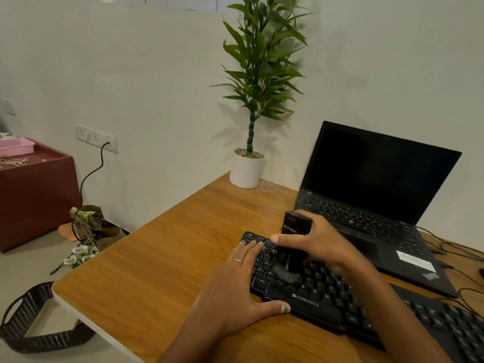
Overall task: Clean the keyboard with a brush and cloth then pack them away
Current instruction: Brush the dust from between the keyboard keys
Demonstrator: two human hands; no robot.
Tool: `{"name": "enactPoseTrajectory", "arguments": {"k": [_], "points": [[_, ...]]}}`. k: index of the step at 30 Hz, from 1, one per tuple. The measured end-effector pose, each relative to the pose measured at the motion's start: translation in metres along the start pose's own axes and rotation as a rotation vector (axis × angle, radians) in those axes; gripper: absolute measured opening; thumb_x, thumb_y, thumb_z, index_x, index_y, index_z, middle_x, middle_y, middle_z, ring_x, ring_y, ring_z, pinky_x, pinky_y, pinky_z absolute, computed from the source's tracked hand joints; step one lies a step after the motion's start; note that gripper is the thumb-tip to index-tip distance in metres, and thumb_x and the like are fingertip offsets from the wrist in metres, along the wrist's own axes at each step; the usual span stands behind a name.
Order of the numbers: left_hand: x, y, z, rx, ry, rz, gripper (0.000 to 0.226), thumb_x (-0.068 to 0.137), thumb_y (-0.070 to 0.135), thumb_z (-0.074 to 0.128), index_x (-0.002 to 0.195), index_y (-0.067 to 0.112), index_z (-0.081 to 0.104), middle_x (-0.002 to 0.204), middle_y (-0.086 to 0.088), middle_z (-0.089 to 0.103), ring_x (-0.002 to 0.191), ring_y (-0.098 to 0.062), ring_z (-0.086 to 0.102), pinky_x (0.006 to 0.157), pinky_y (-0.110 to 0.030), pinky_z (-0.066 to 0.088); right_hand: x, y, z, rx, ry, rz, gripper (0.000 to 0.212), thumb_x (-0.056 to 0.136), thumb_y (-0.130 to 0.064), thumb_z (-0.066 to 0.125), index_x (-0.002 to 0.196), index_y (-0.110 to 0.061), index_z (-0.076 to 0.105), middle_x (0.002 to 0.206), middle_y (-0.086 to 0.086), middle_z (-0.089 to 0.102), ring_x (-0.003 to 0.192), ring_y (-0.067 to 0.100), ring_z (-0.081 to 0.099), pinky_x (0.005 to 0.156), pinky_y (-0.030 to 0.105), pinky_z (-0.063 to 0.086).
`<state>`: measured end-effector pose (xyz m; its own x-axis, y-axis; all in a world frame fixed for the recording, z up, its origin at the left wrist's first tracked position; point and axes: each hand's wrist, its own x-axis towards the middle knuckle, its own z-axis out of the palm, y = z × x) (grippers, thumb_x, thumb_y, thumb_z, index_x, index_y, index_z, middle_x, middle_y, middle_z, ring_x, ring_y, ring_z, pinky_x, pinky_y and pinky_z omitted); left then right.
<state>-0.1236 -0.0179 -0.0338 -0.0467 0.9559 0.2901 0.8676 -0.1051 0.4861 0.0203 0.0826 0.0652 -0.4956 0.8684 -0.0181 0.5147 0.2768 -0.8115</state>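
Nearest to me, my left hand [237, 292] lies flat on the left end of the black Zebronics keyboard [327, 297], its straight fingers spread over the leftmost keys and its thumb along the front edge. It steadies the board and grasps nothing. The keyboard runs slantwise across the wooden desk [162, 271], from the middle toward the lower right corner of my view, where its far end blurs.

Just beyond the left fingertips, my right hand [322, 244] is curled round the black brush [294, 244], thumb across its front, holding it upright over the upper key rows. The handle sticks up above the fist and bears a small logo I cannot read; the bristles [289, 271] reach down to the keys right of my left hand, smeared by motion blur. I see no cloth from here.

Behind the right hand, touching or nearly touching the keyboard's far edge, sits an open ThinkPad laptop [379, 184] with a dark screen, cables [455, 252] trailing off to its right. Further back, at the desk's far corner, an artificial plant in a white pot [246, 170] stands against the wall.

Off the desk to the left, a dark woven basket [28, 334] sits on the floor, then a patterned paper bag [87, 224], and a maroon cabinet [36, 195] carrying a pink tray [17, 146].
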Motion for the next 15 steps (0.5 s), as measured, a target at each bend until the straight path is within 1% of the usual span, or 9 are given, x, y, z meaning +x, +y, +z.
{"name": "enactPoseTrajectory", "arguments": {"k": [1,2,3,5,7,10,12,13,15], "points": [[0.000,0.000,0.000,-0.001,-0.002,0.002,0.114,0.068,0.087,0.049,0.154,0.032,-0.002,0.160,0.016,0.000,0.146,-0.002,-0.004,0.112,-0.023,0.007,-0.004,-0.002,0.000,0.048,-0.077,0.022,0.043,0.068,-0.031,0.081,0.100,-0.012,0.059,0.096,0.009,0.066,0.087,0.022,0.066,0.074,0.037,0.057],[0.000,0.001,-0.001,-0.004,-0.001,0.004,0.113,0.069,0.086,0.049,0.154,0.031,-0.001,0.161,0.016,0.001,0.146,-0.002,-0.004,0.113,-0.023,0.008,-0.006,-0.003,0.001,0.038,-0.096,0.021,0.044,0.068,-0.031,0.081,0.101,-0.012,0.059,0.097,0.009,0.066,0.087,0.021,0.066,0.074,0.036,0.058],[0.000,0.001,-0.001,-0.006,0.002,0.003,0.113,0.069,0.086,0.050,0.154,0.031,-0.001,0.161,0.016,0.001,0.146,-0.002,-0.004,0.114,-0.024,0.009,-0.004,-0.001,0.003,-0.025,-0.045,0.002,0.045,0.068,-0.032,0.081,0.103,-0.014,0.059,0.097,0.006,0.066,0.087,0.018,0.065,0.074,0.034,0.057],[-0.001,0.001,-0.002,-0.006,0.001,0.003,0.113,0.069,0.086,0.050,0.154,0.031,-0.001,0.160,0.017,0.001,0.145,-0.001,-0.004,0.114,-0.024,0.010,0.000,0.002,0.006,-0.197,0.160,-0.041,0.045,0.068,-0.037,0.081,0.103,-0.022,0.058,0.100,-0.002,0.063,0.090,0.015,0.060,0.077,0.031,0.053],[0.000,0.001,-0.001,-0.007,0.005,0.003,0.113,0.068,0.086,0.049,0.154,0.031,0.000,0.160,0.017,0.002,0.145,-0.001,-0.004,0.114,-0.024,0.010,-0.001,0.002,0.009,-0.225,0.233,-0.091,0.042,0.069,-0.037,0.080,0.102,-0.025,0.057,0.100,-0.005,0.062,0.091,0.013,0.059,0.075,0.028,0.050],[-0.001,0.001,-0.001,-0.015,0.008,0.008,0.113,0.069,0.086,0.050,0.154,0.031,0.001,0.160,0.016,0.003,0.146,-0.002,-0.003,0.115,-0.024,0.010,-0.008,-0.003,0.007,-0.213,0.035,-0.150,0.033,0.071,-0.034,0.079,0.095,-0.028,0.058,0.093,-0.010,0.061,0.084,0.004,0.057,0.066,0.019,0.045],[-0.001,0.001,-0.001,-0.019,0.011,0.010,0.112,0.069,0.085,0.051,0.154,0.031,0.001,0.160,0.016,0.003,0.146,-0.002,-0.003,0.114,-0.023,0.009,-0.010,-0.003,0.000,-0.158,-0.056,-0.124,0.030,0.071,-0.033,0.079,0.091,-0.027,0.058,0.091,-0.006,0.062,0.085,0.009,0.059,0.067,0.021,0.046],[-0.001,0.001,-0.001,-0.018,0.013,0.009,0.112,0.069,0.085,0.051,0.154,0.031,0.001,0.160,0.016,0.003,0.145,-0.002,-0.003,0.113,-0.023,0.008,-0.009,-0.002,-0.003,-0.129,-0.038,-0.098,0.032,0.070,-0.032,0.079,0.093,-0.025,0.058,0.092,-0.004,0.063,0.087,0.012,0.061,0.070,0.025,0.049],[0.000,0.001,-0.002,-0.020,0.017,0.009,0.112,0.069,0.085,0.051,0.154,0.031,0.000,0.160,0.017,0.003,0.145,-0.001,-0.002,0.112,-0.022,0.008,-0.006,0.003,-0.003,-0.164,0.114,-0.076,0.038,0.069,-0.033,0.080,0.099,-0.024,0.058,0.097,-0.004,0.062,0.091,0.015,0.060,0.076,0.030,0.051]]}}
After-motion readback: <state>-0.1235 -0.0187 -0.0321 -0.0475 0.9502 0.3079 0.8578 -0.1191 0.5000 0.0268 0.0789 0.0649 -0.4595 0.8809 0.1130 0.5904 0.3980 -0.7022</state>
